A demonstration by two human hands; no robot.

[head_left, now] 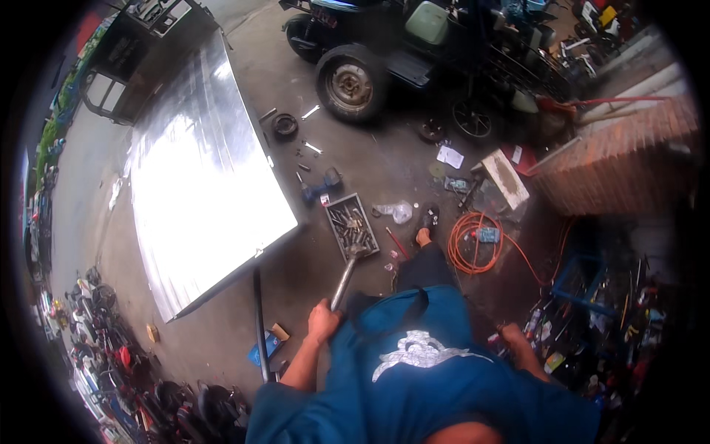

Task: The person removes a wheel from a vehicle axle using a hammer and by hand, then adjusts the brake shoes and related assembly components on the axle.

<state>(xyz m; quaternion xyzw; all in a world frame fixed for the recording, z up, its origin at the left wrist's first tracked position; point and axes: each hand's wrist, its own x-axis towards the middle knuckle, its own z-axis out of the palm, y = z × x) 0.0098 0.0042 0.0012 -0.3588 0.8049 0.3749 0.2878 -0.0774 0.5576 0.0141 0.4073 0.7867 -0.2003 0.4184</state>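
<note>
Your left hand [322, 321] hung at your side, fingers wrapped around a metal pipe [345, 280] pointing toward the tray [352, 224] of bolts; your right hand [512, 334] stayed unreadable.

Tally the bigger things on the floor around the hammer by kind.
Hammer, in left hand: 1
Metal sheet: 1
Tool tray: 1
Orange cord: 1
Drill: 1
Small tyre: 1
Total: 6
</note>
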